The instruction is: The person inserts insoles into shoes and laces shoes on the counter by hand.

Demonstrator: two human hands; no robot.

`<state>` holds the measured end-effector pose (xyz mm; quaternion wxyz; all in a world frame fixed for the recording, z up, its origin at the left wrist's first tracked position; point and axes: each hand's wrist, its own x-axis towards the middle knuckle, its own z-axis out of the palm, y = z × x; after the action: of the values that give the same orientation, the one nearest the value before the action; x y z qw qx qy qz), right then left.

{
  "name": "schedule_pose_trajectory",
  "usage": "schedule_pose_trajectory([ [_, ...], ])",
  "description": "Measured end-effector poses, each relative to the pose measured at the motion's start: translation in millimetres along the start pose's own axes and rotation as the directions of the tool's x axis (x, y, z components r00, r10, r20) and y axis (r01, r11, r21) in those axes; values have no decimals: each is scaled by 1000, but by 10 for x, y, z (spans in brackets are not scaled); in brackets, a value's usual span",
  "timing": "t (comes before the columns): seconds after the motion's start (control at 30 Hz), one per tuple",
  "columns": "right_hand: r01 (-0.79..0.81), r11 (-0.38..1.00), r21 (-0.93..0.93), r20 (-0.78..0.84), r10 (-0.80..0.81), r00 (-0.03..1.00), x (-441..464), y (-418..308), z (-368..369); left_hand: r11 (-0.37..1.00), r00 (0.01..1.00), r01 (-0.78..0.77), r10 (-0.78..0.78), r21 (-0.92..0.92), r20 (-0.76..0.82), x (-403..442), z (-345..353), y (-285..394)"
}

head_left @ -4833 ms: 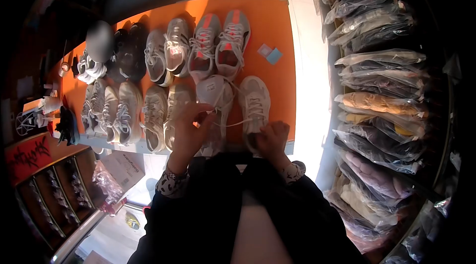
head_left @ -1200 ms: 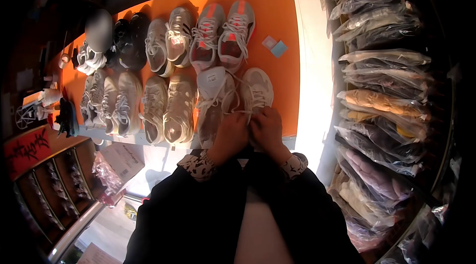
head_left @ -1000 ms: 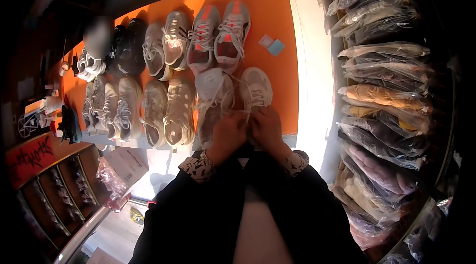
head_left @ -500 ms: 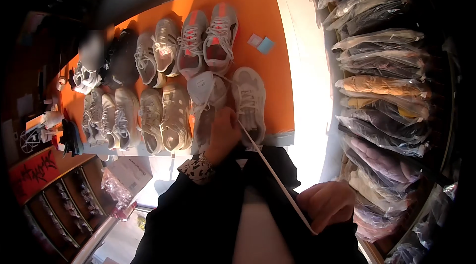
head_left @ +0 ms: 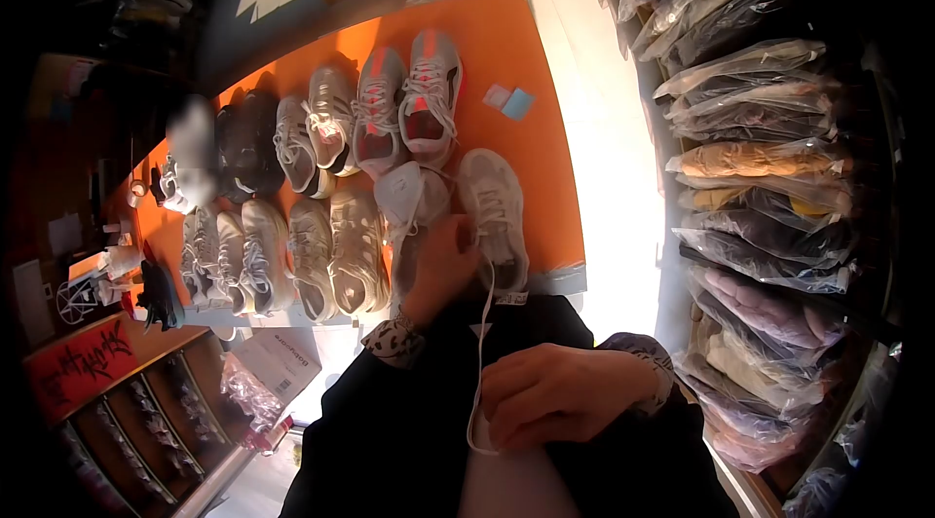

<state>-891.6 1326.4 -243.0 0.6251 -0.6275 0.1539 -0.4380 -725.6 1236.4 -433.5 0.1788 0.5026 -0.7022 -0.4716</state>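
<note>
My left hand (head_left: 443,260) is closed over a light sneaker (head_left: 429,203) with a white tongue, at the table's near edge. Its fingertips pinch at the upper end of a white shoelace (head_left: 480,362), partly hidden by the fingers. Just right of that hand lies the matching pale sneaker (head_left: 494,202), laces across its front. Lower down, close to my body, my right hand (head_left: 550,391) is shut on the same shoelace, which hangs slack in a curve between both hands. The lace's exact path at the shoes is hidden.
Rows of sneakers (head_left: 355,250) stand left on the orange table (head_left: 545,177), with grey-and-coral sneakers (head_left: 430,94) behind. Two small packets (head_left: 508,101) lie at the back right. Plastic-wrapped clothes (head_left: 760,163) line the right side. A cardboard box (head_left: 278,362) sits below left.
My right hand has moved left and inward, in front of my body. The shoelace, stretched tight before, now hangs loose. My left hand stays at the sneaker. The view has shifted slightly.
</note>
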Motion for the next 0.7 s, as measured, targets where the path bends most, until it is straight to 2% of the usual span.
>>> schedule_pose_trajectory([
  [0.03,-76,993,-86,-23,74,997,29,110,44,995,997,-56,51,-88,-55,52,31,-58],
  [0.07,-153,974,-169,-48,147,988,39,219,77,994,997,-63,59,-85,-50,116,27,-36],
  [0.1,-150,973,-173,-52,143,988,32,328,110,997,997,-71,70,14,31,192,14,-6],
  [0.13,-285,881,-378,-153,243,958,19,444,144,990,992,-84,72,114,108,254,-2,16],
  [0.17,-413,729,-546,-272,312,910,0,543,157,989,992,-88,75,118,105,311,34,-54],
  [0.2,-409,730,-548,-273,306,912,-25,608,135,998,983,35,-44,50,179,370,102,-155],
  [0.23,-497,723,-479,-404,321,856,-56,661,87,987,953,162,-155,-8,261,410,150,-258],
  [0.27,-575,716,-396,-527,335,781,-101,726,38,988,953,157,-151,-3,263,404,73,-104],
  [0.3,-573,719,-393,-534,329,779,-174,820,3,931,950,251,-184,-264,253,358,-88,225],
  [0.33,-635,649,-420,-653,269,708,-264,933,-34,803,942,322,-218,-502,256,326,-230,504],
  [0.37,-698,575,-428,-756,195,624,-345,1045,-63,809,940,324,-215,-490,265,311,-338,656],
  [0.43,-706,556,-439,-787,142,600,-476,1245,-104,586,997,18,47,-810,56,273,-588,875],
  [0.5,-714,532,-455,-809,89,582,-583,1435,-135,486,998,-68,35,-871,-58,249,-932,1090],
  [0.57,-662,451,-599,-738,9,674,-643,1577,-155,430,981,-191,67,-882,-180,227,-1261,1230],
  [0.63,-658,418,-627,-721,9,693,-599,1575,-166,528,919,-391,174,-754,-355,197,-1518,1342],
  [0.7,-653,385,-653,-703,14,711,-566,1615,-163,554,830,-550,273,-625,-487,192,-1647,1357],
])
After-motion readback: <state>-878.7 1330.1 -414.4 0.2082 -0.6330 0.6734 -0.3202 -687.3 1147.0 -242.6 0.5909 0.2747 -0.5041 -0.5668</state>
